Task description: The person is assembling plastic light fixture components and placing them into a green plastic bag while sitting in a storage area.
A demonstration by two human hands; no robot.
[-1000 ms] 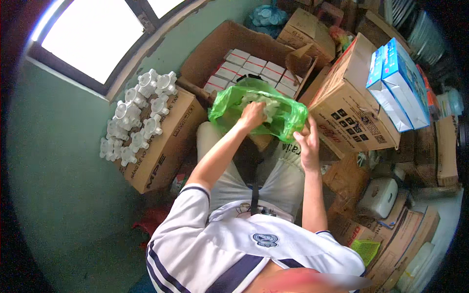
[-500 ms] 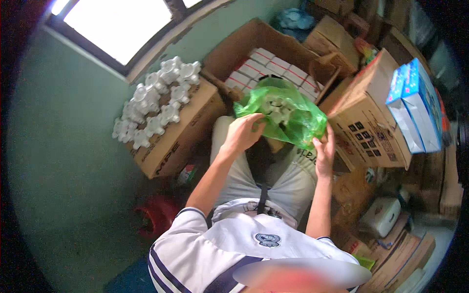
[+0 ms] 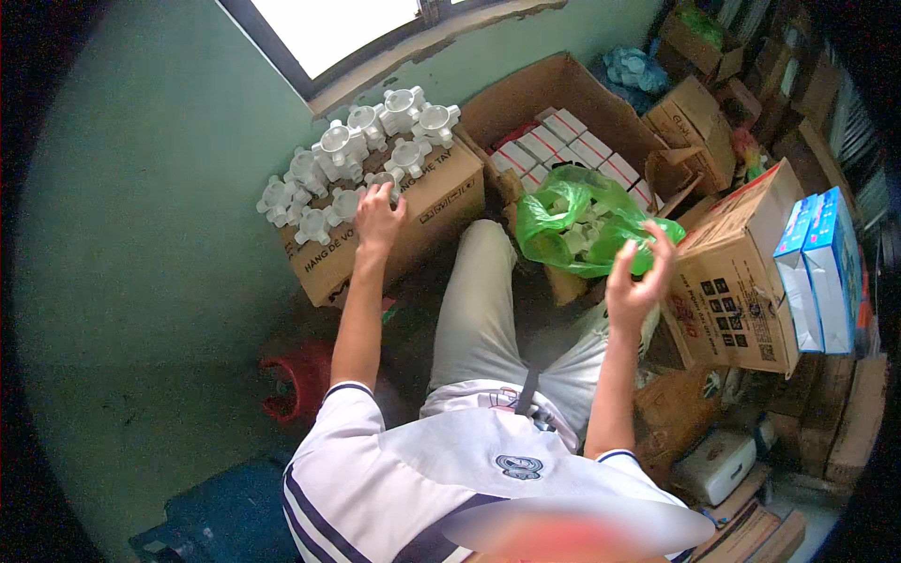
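Note:
My left hand point(image 3: 377, 223) reaches over a closed cardboard box point(image 3: 394, 239) and its fingers close round the rim of a white round conduit junction box point(image 3: 382, 180). Other white junction boxes point(image 3: 340, 143), some stacked, stand round it on the same lid. My right hand point(image 3: 642, 280) is held up beside a thin green plastic bag point(image 3: 537, 236), fingers apart and nothing gripped. The bag's mouth gapes, and small white pieces point(image 3: 584, 235) show inside. It rests at the near edge of an open carton point(image 3: 497, 111).
White small boxes with red stripes point(image 3: 566, 125) fill the open carton. To the right stand a large carton point(image 3: 727, 272) and blue-and-white packages point(image 3: 813, 272). A red object point(image 3: 305, 383) lies on the floor at left, below the green wall point(image 3: 178, 216).
My left hand has let go of the green bag and moved left to the white junction boxes. My right hand has released the bag's edge. The whole view has shifted.

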